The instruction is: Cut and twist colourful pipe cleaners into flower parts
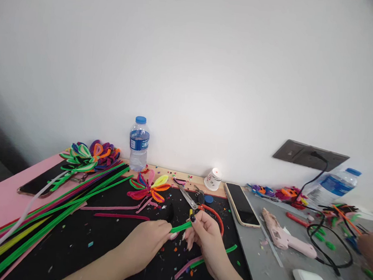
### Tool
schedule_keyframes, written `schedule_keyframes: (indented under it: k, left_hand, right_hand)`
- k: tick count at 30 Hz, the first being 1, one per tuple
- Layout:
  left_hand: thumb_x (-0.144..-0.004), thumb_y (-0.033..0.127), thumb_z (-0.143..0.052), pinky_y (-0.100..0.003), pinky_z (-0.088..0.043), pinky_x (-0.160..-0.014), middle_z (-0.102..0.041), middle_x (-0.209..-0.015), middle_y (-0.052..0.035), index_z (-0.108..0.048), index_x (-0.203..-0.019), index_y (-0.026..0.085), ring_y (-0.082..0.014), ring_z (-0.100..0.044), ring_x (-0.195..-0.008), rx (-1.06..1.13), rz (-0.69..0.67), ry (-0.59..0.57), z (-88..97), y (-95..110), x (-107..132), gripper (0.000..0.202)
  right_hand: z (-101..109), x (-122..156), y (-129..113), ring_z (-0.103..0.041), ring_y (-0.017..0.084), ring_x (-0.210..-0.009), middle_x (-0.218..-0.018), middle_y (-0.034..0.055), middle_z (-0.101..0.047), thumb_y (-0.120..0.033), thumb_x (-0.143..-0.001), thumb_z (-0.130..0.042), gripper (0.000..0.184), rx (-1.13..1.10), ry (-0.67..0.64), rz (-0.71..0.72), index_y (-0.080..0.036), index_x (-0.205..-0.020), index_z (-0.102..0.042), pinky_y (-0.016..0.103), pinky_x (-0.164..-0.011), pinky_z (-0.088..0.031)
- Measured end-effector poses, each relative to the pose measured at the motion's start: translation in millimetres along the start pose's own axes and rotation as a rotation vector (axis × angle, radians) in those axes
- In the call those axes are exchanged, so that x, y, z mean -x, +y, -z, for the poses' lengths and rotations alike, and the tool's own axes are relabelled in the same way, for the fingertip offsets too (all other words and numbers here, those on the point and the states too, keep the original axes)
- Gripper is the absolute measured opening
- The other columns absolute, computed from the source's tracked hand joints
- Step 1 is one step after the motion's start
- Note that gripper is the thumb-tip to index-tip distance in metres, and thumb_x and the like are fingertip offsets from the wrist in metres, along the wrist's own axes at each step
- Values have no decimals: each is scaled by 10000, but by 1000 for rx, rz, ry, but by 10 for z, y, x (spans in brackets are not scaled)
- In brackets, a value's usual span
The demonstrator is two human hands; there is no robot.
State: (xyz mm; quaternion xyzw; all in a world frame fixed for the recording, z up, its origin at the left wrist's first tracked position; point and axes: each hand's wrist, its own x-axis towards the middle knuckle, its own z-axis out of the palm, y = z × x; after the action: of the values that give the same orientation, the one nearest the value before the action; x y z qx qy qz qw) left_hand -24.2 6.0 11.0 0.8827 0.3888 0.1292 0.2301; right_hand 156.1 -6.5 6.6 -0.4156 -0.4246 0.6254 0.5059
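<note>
Between my two hands runs a short green pipe cleaner [181, 227], held over the black mat [112, 246]. My left hand [146, 245] is closed on its left end. The thumb and fingers of my right hand [206, 237] pinch its right end. Just beyond them lie scissors with orange handles [214, 213], partly hidden by my right hand. A flower of multicoloured pipe cleaners [149, 187] rests behind my left hand. Pink pipe cleaner pieces [121, 216] lie left of it. Under my right wrist are a pink and green pair of pieces [188, 264].
Long pipe cleaners [52, 215] spread along the left, beside finished flowers [89, 155] and a phone [39, 179]. A water bottle [139, 144] and a paper cup [213, 179] stand by the wall. Rightward are another phone [242, 204], a glue gun [287, 240] and another person's hand [371, 245].
</note>
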Motion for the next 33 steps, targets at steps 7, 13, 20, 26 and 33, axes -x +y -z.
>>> schedule_keyframes:
  k: [7, 13, 20, 26, 33]
  left_hand:
    - [-917, 199, -271, -224, -331, -577, -562, -747, -16, -505, -757, 173, -144, -527, -673, -4, -42, 16, -24, -27, -15, 284]
    - [-920, 254, -272, -226, -340, -597, -576, -766, -21, -490, -826, 186, -154, -538, -697, 116, 34, 36, -24, -21, -2, 247]
    - [-907, 208, -292, -231, -311, -572, -543, -732, -3, -478, -775, 187, -141, -507, -653, 103, -1, 67, -34, -57, -19, 229]
    - [-910, 219, -277, -223, -325, -584, -538, -738, -4, -466, -767, 189, -138, -496, -659, 196, -19, 49, 4, -32, 2, 238]
    - [-893, 154, -262, -217, -331, -594, -512, -723, 12, -427, -770, 194, -128, -462, -641, 218, -22, 50, -21, -61, 13, 210]
  right_hand:
    - [-2, -27, 16, -508, 73, -330, -551, 22, -646, -392, -799, -563, 306, -18, -10, -6, -178, -665, -390, 151, -346, -376]
    - [39, -36, 39, -507, 71, -323, -523, 7, -633, -384, -816, -544, 298, -20, 1, 7, -182, -668, -381, 145, -337, -378]
    - [21, -29, 24, -474, 62, -291, -477, -12, -610, -401, -811, -541, 318, 11, 8, -1, -187, -658, -364, 138, -320, -363]
    - [18, -28, 11, -474, 61, -301, -496, -4, -620, -408, -801, -552, 321, -8, 10, 5, -185, -658, -371, 140, -327, -364]
    - [37, -37, 27, -471, 58, -300, -505, -9, -624, -396, -814, -542, 305, -15, 12, 4, -186, -668, -374, 136, -325, -362]
